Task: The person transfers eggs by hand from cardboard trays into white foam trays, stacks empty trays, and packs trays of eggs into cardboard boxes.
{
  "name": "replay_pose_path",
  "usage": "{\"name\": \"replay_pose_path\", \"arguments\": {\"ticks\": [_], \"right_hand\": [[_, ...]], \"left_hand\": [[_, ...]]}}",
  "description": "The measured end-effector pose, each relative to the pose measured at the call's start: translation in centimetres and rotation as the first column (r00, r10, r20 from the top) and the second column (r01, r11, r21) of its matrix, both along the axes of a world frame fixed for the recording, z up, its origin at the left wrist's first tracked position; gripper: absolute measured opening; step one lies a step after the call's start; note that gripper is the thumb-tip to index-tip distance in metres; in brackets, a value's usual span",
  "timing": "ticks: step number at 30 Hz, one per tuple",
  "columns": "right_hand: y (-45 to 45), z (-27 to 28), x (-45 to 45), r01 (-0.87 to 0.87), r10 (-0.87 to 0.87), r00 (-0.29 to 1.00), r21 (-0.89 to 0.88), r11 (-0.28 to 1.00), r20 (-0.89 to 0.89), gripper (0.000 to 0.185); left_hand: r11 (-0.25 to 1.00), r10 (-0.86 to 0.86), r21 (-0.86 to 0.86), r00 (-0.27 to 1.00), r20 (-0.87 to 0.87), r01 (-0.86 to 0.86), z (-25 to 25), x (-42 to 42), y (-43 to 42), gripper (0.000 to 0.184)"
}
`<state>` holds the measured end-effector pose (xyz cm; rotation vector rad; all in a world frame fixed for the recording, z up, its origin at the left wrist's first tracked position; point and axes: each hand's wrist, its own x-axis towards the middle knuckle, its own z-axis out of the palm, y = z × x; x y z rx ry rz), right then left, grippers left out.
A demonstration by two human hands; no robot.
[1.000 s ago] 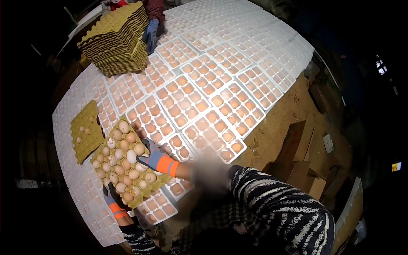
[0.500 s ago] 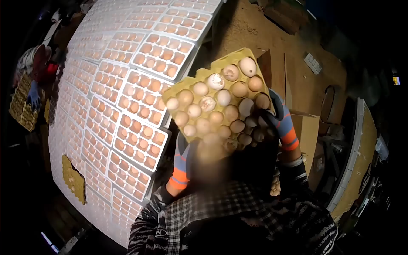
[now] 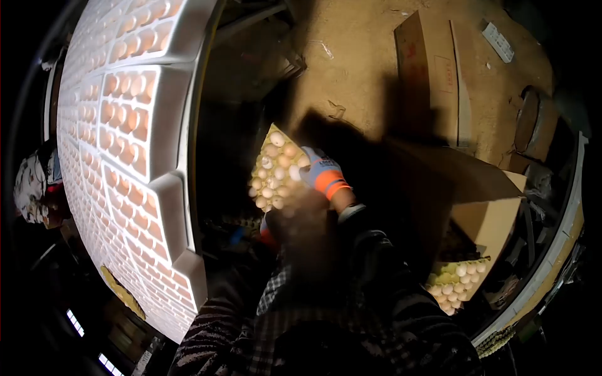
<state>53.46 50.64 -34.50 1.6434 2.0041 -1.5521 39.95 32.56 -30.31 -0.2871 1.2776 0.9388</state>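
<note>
A yellowish moulded-pulp egg tray (image 3: pixel 273 130) is held in front of me, low beside the table. It carries several brown and pale eggs (image 3: pixel 278 139), a few with broken shells. My right hand (image 3: pixel 322 170), in a grey glove with an orange cuff, is closed on the tray's right side, thumb over the edge by a white egg. My left hand (image 3: pixel 266 229) is at the tray's near edge, mostly in shadow; only part of its glove shows.
White trays of eggs (image 3: pixel 150 182) cover the table on the left, with a pulp tray (image 3: pixel 122 293) on them. An open cardboard box (image 3: pixel 486 216) stands at the right, another egg-filled tray (image 3: pixel 446 276) in it. A folded carton (image 3: pixel 433 69) stands on the floor. Another person (image 3: pixel 31 188) is far left.
The egg tray has gone down and away from me, off the table's edge, with both hands on it. My view has swung right, bringing the cardboard box further into sight.
</note>
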Motion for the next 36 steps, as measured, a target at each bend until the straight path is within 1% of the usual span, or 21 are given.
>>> {"name": "replay_pose_path", "arguments": {"ticks": [3,5,6,7,10,12,13,14,15,16,18,19,24,27,28,29,31,32,34,35,36], "right_hand": [[0.0,-9.8,-6.0,-0.118,0.103,0.99,-0.17,0.978,-0.092,0.071],[-1.8,-17.7,-10.5,-0.139,0.134,0.975,-0.017,0.99,-0.175,0.066],[-2.5,-19.9,-12.6,-0.13,0.144,0.966,0.076,0.989,-0.216,0.064],[-2.4,-22.3,-15.0,-0.24,0.224,0.958,-0.076,0.968,-0.178,0.055],[-4.5,-29.3,-22.0,-0.347,0.401,0.883,0.236,0.908,-0.244,0.046],[-5.9,-33.9,-26.5,-0.359,0.454,0.843,0.328,0.874,-0.287,0.044],[-6.3,-35.9,-28.7,-0.354,0.452,0.829,0.318,0.88,-0.328,0.045],[-6.0,-36.5,-30.0,-0.35,0.451,0.813,0.31,0.884,-0.368,0.045],[-5.9,-36.7,-30.8,-0.393,0.459,0.82,0.248,0.886,-0.341,0.046],[-3.8,-34.2,-30.1,-0.434,0.473,0.825,0.189,0.881,-0.311,0.047],[-2.6,-34.9,-32.6,-0.519,0.522,0.795,0.099,0.849,-0.31,0.052],[-2.7,-37.2,-36.4,-0.568,0.555,0.758,0.072,0.82,-0.341,0.057],[-2.7,-40.0,-41.6,-0.47,0.515,0.774,0.21,0.857,-0.368,0.06],[-1.0,-40.7,-42.7,-0.509,0.543,0.754,0.193,0.839,-0.37,0.06],[-0.9,-41.1,-42.8,-0.471,0.524,0.771,0.23,0.852,-0.361,0.06],[-0.7,-41.3,-43.0,-0.43,0.503,0.787,0.267,0.862,-0.357,0.059],[-0.3,-42.0,-42.6,-0.46,0.513,0.791,0.229,0.858,-0.333,0.058],[-0.1,-42.3,-42.3,-0.469,0.511,0.798,0.204,0.859,-0.319,0.057],[-1.4,-45.0,-42.3,-0.326,0.415,0.835,0.283,0.902,-0.361,0.055],[-2.3,-46.7,-42.0,-0.254,0.369,0.85,0.323,0.912,-0.375,0.053],[-2.8,-47.3,-41.8,-0.231,0.37,0.83,0.346,0.909,-0.418,0.05]], "left_hand": [[0.994,-0.072,-0.087,0.991,-0.115,0.062,-9.7,-1.6,-0.2,0.043],[0.988,-0.117,-0.124,0.977,-0.179,0.095,-15.7,-3.3,-0.7,0.043],[0.983,-0.141,-0.145,0.968,-0.209,0.112,-18.3,-4.6,-1.1,0.043],[0.978,-0.163,-0.166,0.958,-0.235,0.126,-20.5,-6.1,-1.7,0.043],[0.963,-0.221,-0.214,0.929,-0.297,0.161,-26.8,-10.2,-3.4,0.044],[0.951,-0.261,-0.248,0.908,-0.329,0.183,-30.2,-12.8,-4.8,0.044],[0.944,-0.281,-0.266,0.897,-0.342,0.194,-31.6,-14.1,-5.4,0.045],[0.939,-0.295,-0.282,0.886,-0.358,0.199,-33.0,-15.3,-6.1,0.045],[0.932,-0.313,-0.298,0.872,-0.376,0.206,-34.2,-16.5,-6.6,0.045],[0.929,-0.321,-0.307,0.862,-0.393,0.206,-35.5,-17.7,-7.0,0.045],[0.918,-0.357,-0.324,0.834,-0.421,0.23,-37.1,-20.0,-7.2,0.046],[0.913,-0.369,-0.333,0.824,-0.431,0.235,-38.1,-21.1,-7.3,0.046],[0.908,-0.395,-0.332,0.781,-0.483,0.254,-41.7,-24.9,-6.9,0.047],[0.912,-0.397,-0.323,0.75,-0.53,0.254,-43.5,-27.2,-6.7,0.047],[0.913,-0.397,-0.32,0.735,-0.549,0.254,-44.0,-28.0,-6.7,0.047],[0.912,-0.4,-0.322,0.713,-0.575,0.252,-44.5,-29.1,-6.7,0.048],[0.904,-0.426,-0.335,0.644,-0.636,0.267,-45.2,-31.6,-7.5,0.048],[0.89,-0.456,-0.352,0.589,-0.667,0.291,-45.9,-33.1,-8.4,0.048],[0.812,-0.573,-0.431,0.393,-0.719,0.394,-47.3,-36.0,-10.0,0.049],[0.594,-0.726,-0.571,0.072,-0.683,0.567,-48.0,-37.5,-11.3,0.049],[0.198,-0.716,-0.772,-0.449,-0.535,0.604,-48.3,-38.6,-12.1,0.049]]}}
